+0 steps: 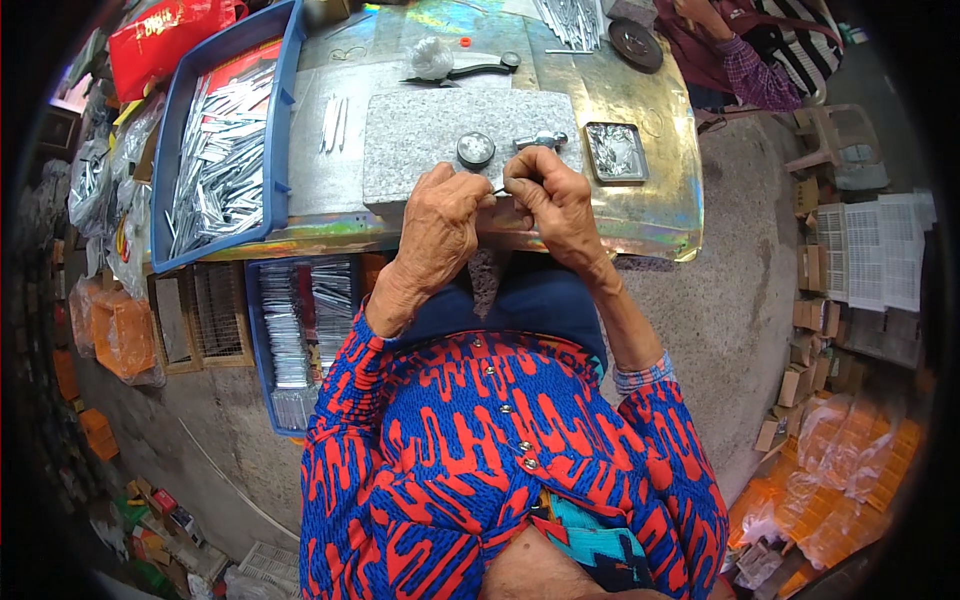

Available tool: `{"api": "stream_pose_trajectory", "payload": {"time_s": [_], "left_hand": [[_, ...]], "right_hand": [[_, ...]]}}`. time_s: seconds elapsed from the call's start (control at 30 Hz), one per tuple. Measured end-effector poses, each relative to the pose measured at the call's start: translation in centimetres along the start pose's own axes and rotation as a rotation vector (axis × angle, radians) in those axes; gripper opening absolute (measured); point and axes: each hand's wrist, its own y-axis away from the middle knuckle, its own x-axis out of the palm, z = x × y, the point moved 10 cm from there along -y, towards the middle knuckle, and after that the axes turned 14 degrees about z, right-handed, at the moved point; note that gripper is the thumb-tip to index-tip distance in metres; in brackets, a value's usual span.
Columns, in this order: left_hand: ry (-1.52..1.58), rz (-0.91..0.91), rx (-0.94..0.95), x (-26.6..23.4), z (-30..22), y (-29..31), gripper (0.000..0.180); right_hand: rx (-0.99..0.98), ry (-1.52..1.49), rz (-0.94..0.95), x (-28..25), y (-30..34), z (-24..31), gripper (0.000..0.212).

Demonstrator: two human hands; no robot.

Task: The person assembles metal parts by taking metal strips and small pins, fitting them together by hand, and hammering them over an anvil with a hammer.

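left hand [440,222] + right hand [555,205] pinched on thin dark bit [499,191] | mid-piece imo | few sticks [335,124] by block [415,130], bin [277,150] loaded | can't tell finished from waiting tbh

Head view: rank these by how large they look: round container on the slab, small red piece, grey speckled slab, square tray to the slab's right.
1. Grey speckled slab
2. Square tray
3. Round container
4. Small red piece

The middle is brightly lit, with glare across the table [665,212] at right. Fisheye distortion bends the outskirts, whose rim darkens to black.
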Motion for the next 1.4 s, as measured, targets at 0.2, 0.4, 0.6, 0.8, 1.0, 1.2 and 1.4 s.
{"api": "stream_pose_trajectory", "payload": {"time_s": [0.2,0.4,0.6,0.8,1.0,1.2,1.4], "left_hand": [[0.061,0.023,-0.079,0.5,0.5,-0.3,0.005],[0.932,0.383,-0.253,3.5,2.2,-0.6,0.018],[1.468,0.329,-0.201,3.0,1.6,-0.1,0.024],[1.275,-0.045,-0.240,3.3,3.4,0.9,0.023],[0.953,-0.304,-0.326,1.2,5.8,1.5,0.013],[0.768,-0.302,-0.272,-0.6,6.1,-0.1,0.010],[0.740,-0.264,-0.265,0.1,7.8,-1.9,0.008]], "right_hand": [[0.085,-0.233,-0.026,0.4,0.3,-1.8,0.004],[0.166,-1.015,0.053,2.0,1.0,-5.3,0.011],[0.184,-1.294,-0.030,2.8,1.2,-5.8,0.010],[0.174,-1.208,-0.202,3.3,1.6,-5.8,0.010],[0.193,-1.118,-0.266,4.6,1.2,-5.3,0.011],[0.192,-1.140,-0.275,5.1,0.4,-4.9,0.014],[0.188,-1.111,-0.236,5.5,-0.6,-5.6,0.025]]}}
